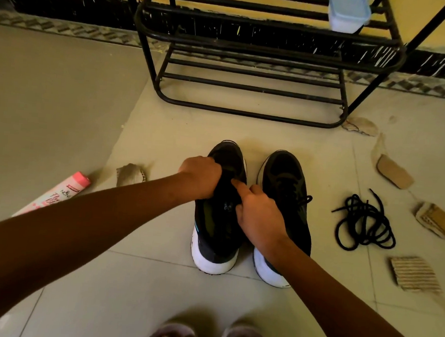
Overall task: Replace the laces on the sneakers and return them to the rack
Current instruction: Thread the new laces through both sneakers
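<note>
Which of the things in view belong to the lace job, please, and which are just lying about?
Job: left sneaker, right sneaker, loose black lace, rack, left hand, right hand.
Lying about: pink tube, cardboard scraps, plastic tub on the rack.

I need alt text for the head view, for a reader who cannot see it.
A person's left hand grips the left sneaker of a black pair on a tiled floor, while the right hand touches it with the index finger. Loose laces lie at right; a rack stands behind.
</note>
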Action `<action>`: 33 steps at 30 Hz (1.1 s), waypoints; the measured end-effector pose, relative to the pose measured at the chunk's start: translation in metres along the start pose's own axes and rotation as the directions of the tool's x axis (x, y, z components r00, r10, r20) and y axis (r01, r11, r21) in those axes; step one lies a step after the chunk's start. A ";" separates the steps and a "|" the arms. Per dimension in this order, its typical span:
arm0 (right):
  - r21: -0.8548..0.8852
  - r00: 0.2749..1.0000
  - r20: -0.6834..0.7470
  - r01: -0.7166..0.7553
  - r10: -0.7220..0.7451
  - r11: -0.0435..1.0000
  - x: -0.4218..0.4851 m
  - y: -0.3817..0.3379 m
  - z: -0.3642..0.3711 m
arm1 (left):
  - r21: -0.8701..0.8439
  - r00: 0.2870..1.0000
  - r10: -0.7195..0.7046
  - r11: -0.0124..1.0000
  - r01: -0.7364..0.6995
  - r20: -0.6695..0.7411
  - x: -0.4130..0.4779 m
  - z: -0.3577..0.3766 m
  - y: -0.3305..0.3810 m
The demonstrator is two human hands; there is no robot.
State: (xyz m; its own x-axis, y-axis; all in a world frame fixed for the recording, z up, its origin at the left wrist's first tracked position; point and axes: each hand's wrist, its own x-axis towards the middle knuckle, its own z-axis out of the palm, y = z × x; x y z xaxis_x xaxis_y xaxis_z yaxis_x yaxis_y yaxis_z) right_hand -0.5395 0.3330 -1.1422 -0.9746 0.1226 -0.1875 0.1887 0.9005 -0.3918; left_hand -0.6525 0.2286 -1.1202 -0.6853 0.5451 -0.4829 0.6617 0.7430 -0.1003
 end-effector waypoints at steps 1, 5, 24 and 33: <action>-0.004 1.000 0.001 0.000 0.000 1.000 0.000 0.000 0.000 | 0.014 1.000 0.004 1.000 -0.004 0.029 0.000 0.000 0.001; -0.007 1.000 0.014 -0.012 0.012 1.000 -0.002 -0.001 -0.002 | 0.143 0.999 0.018 0.989 -0.022 0.028 -0.002 0.001 0.005; -0.023 0.999 0.041 -0.029 0.030 0.999 -0.002 -0.002 -0.002 | -0.306 0.821 0.295 0.823 -0.478 -0.488 -0.030 0.028 -0.019; -0.102 0.995 0.080 -0.048 0.056 0.994 -0.001 -0.008 -0.003 | -0.881 0.897 -0.033 0.205 -0.426 -0.442 -0.053 0.022 -0.013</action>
State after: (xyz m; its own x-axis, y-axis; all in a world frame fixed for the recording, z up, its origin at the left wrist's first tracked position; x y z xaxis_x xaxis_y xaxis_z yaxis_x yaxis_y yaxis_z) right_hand -0.5403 0.3267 -1.1362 -0.9496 0.1392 -0.2809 0.2219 0.9313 -0.2887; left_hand -0.6176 0.1814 -1.1127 -0.7708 0.6354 -0.0454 0.1598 0.2619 0.9518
